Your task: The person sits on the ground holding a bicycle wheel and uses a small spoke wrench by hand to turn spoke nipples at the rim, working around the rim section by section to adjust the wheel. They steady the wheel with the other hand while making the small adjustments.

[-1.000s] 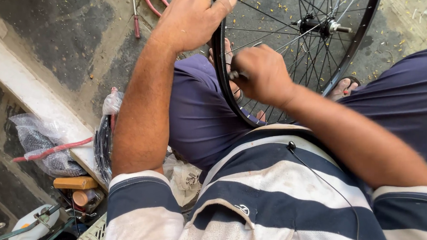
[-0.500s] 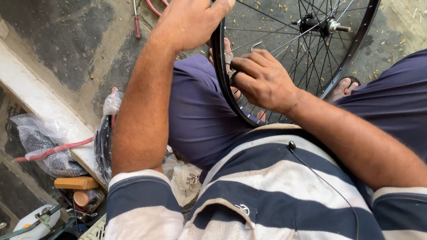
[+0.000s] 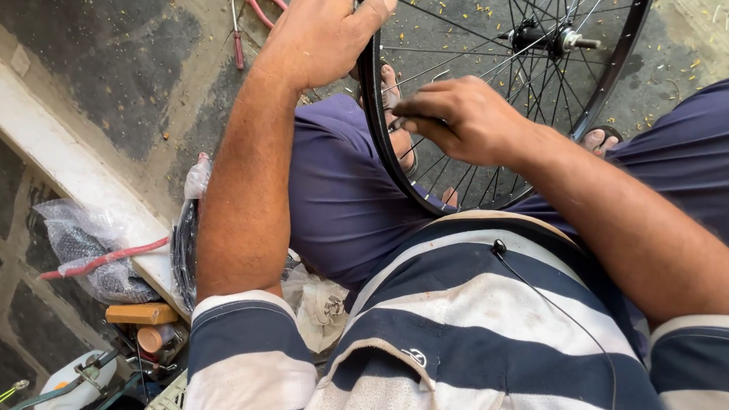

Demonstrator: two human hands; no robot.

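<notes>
- Striped shirt [image 3: 474, 335], white/navy knit, worn and slightly stained, is seen nearest the camera, just below the wheel.
- Clutter is seen well left of the wheel, below a pale stone ledge [image 3: 59, 160]: crumpled clear plastic bag [image 3: 88, 249] w/ a red cord across it, a small wooden block [image 3: 141, 313], a white jug [image 3: 73, 377]; bag contents can't be told.
- Bicycle wheel [image 3: 384, 139]: black rim, thin steel spokes, metal hub w/ axle; it is held upright between the knees, over navy trousers.
- Right hand [image 3: 460, 118] is pinched narrow at the spokes, just inside the rim; what it holds can't be told.
- Left hand [image 3: 324, 32] is closed round the rim's upper left.
- Red-handled pliers [image 3: 250, 8] lie on rough grey concrete, left of the wheel, farthest.
</notes>
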